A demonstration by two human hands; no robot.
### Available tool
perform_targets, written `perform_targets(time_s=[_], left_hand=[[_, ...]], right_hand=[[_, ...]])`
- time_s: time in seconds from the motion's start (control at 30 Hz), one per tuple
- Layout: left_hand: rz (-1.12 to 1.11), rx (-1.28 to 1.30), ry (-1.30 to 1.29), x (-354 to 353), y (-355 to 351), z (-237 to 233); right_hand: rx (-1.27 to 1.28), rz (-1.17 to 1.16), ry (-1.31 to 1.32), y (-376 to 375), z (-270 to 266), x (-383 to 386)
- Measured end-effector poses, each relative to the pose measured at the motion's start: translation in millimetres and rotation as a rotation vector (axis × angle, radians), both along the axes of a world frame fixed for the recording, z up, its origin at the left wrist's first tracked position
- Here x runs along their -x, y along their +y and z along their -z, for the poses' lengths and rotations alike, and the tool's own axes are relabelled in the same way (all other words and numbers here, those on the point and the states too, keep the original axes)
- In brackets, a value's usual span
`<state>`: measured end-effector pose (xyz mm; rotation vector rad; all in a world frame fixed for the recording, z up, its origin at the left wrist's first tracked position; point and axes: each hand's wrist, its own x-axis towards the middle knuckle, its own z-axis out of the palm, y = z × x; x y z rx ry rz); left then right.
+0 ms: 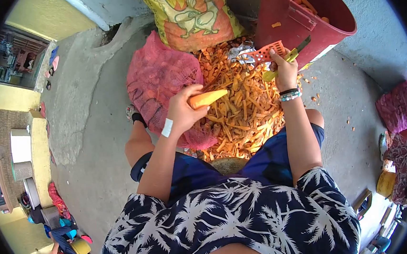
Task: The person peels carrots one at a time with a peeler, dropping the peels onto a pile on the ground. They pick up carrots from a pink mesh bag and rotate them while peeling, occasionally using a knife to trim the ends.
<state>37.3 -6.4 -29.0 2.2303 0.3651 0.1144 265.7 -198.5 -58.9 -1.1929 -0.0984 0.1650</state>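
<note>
My left hand (186,110) is closed around a peeled carrot (209,99), its tapered end pointing right above a heap of carrot peels (245,109). Farther right, my right hand (286,72) grips an orange plastic tool full of holes (263,53) together with a knife (303,45) that has a yellow-green handle and a dark blade. Both are held up over the right edge of the heap, in front of a red bin. A pink mesh sack (159,78) of carrots lies just beyond and left of my left hand.
The red bin (279,30) with carrots (306,5) inside stands at the back right. A yellow and orange sack (195,18) printed with chickens leans at the back wall. Another pink sack (396,107) is far right. Another person (60,250) sits at the lower left.
</note>
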Motion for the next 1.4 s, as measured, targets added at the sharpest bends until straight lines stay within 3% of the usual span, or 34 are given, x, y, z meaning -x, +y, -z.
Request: perform_targets(time_s=[0.07, 0.13, 0.2, 0.33, 0.4, 0.47, 0.53, 0.57, 0.67, 0.7, 0.77, 0.8, 0.87, 0.9, 0.93, 1.0, 1.03, 1.07, 1.13, 1.2, 1.27, 1.3, 1.4], left_hand=[[-0.057, 0.31, -0.286, 1.0, 6.2, -4.3], [-0.117, 0.758, -0.383, 2.0, 12.5, -15.7], [-0.141, 0.968, -0.519, 2.2, 24.9, -6.3], [-0.121, 1.139, -0.665, -0.1, 31.9, 1.5], [-0.234, 1.54, -0.828, -6.8, 25.4, 0.1], [-0.138, 1.605, -0.762, -9.5, 17.0, -5.9], [-0.211, 1.65, -0.42, -11.1, 5.5, -5.6], [-0.162, 1.609, -0.263, -11.5, 4.2, 0.3], [-0.14, 0.938, -0.005, -12.6, -10.0, 12.5], [-0.141, 0.939, -0.001, -13.7, -14.0, 16.6], [-0.171, 0.634, 0.059, -15.4, -20.6, 22.1], [-0.17, 0.635, 0.061, -16.5, -25.5, 17.4], [-0.143, 0.333, 0.265, -17.9, -37.7, 2.9], [-0.085, -0.028, 0.013, -17.9, -40.2, 6.0], [-0.084, -0.028, 0.017, -19.6, -40.7, 7.6], [-0.157, -0.152, 0.067, -26.9, -38.7, 1.7], [-0.157, -0.195, 0.054, -29.4, -38.0, -1.2], [-0.158, -0.194, 0.048, -29.8, -38.9, -1.9], [-0.167, -0.226, 0.104, -27.1, -42.0, -1.5], [-0.166, -0.267, 0.121, -25.2, -42.4, 4.0], [-0.21, -0.349, 0.152, -25.0, -45.6, 7.3], [-0.206, -0.348, 0.153, -24.8, -47.3, 6.8], [-0.164, -0.386, 0.109, -19.6, -50.5, 0.3]], right_hand=[[0.006, -0.014, 0.0, -0.1, -1.2, 2.1], [0.011, -0.029, -0.003, 0.7, -3.5, 6.1], [0.01, -0.069, -0.007, 4.4, -5.0, 12.8], [0.04, -0.119, 0.001, 8.9, -1.1, 17.3], [0.038, -0.121, 0.004, 9.7, -0.8, 18.0], [0.061, -0.134, 0.004, 10.1, 0.6, 17.4], [0.058, -0.133, 0.0, 11.3, 0.6, 17.9], [0.053, -0.133, -0.004, 11.9, 0.8, 18.4], [0.042, -0.142, 0.013, 11.8, -2.4, 20.0], [0.027, -0.148, -0.001, 12.8, -5.4, 22.3], [0.055, -0.213, -0.011, 14.6, -11.9, 32.6], [0.08, -0.277, -0.025, 17.2, -14.1, 41.3], [0.279, -0.294, -0.303, 31.2, -16.0, 72.4], [0.388, -0.218, -0.359, 30.2, -13.7, 67.7], [0.496, -0.144, -0.412, 29.4, -12.9, 62.5], [0.414, 0.002, -0.43, 30.1, -18.8, 54.8], [0.575, 0.198, -0.596, 25.8, -21.5, 44.9], [0.519, 0.339, -0.674, 23.4, -11.1, 25.3], [0.404, 0.261, -0.436, 12.3, -17.8, 15.0], [0.28, 0.15, -0.359, 15.0, -33.8, 32.3], [0.309, -0.08, -0.213, 21.7, -26.5, 56.1], [0.442, -0.196, -0.201, 24.1, -24.3, 64.7], [0.689, 0.148, -0.345, 24.5, -8.2, 37.3]])
